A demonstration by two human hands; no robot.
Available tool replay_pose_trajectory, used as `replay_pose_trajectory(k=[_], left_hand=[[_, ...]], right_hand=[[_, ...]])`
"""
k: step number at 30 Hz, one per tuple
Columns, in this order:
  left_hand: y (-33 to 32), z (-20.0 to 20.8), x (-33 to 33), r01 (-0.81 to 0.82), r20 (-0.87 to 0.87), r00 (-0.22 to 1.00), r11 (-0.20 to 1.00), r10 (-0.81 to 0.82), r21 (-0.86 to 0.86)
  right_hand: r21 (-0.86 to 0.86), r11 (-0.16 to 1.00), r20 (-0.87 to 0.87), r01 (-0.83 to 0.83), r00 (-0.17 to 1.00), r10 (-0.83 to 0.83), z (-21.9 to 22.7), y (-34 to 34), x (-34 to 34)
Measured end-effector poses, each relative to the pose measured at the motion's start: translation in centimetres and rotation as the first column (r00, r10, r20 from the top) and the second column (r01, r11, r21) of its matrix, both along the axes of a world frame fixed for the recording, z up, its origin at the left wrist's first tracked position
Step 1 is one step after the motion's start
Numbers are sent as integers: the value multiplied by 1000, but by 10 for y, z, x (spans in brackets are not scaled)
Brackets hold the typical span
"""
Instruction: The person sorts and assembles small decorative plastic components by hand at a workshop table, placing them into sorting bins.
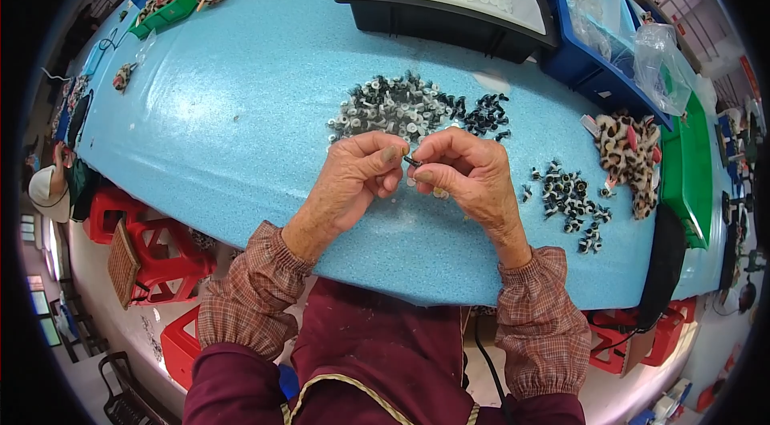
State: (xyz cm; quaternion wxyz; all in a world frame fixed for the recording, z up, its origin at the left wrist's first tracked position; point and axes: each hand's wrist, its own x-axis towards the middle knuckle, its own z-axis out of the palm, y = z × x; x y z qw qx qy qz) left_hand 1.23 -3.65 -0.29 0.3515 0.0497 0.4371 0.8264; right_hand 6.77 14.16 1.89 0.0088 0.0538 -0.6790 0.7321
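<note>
My left hand (353,180) and my right hand (473,176) meet over the near middle of the table, both closed in a pinch. Between the fingertips of my right hand sits a small black stemmed peg (412,161), its end pointing at my left fingertips. What my left thumb and forefinger pinch is hidden. Just beyond my hands lies a heap of small black stemmed pieces with whitish round parts (385,108). All-black pegs (487,115) spread at its right side. To the right of my right hand is a separate group of black-and-white pieces (568,196).
A black tray (449,32) with a white liner of pale discs stands at the back. Beside it are a blue bin (593,76) with plastic bags and a green tray (688,176). Leopard-print plush pieces (630,152) lie at right, more at back left. Red stools (164,261) stand left.
</note>
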Motion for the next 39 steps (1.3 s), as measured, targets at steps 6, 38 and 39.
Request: replay_pose_trajectory(k=[6,38,39], left_hand=[[-1,1,1,25,-1,1000,1000,-25,17],[1,7,2,5,-251,967,983,-52,-184],[2,8,2,-39,-314,949,976,-31,-213]], right_hand=[[9,1000,8,17,1000,-17,-1,0,-2],[116,993,-176,4,984,16,-2,1,0],[111,994,-180,19,984,1,-2,2,-1]])
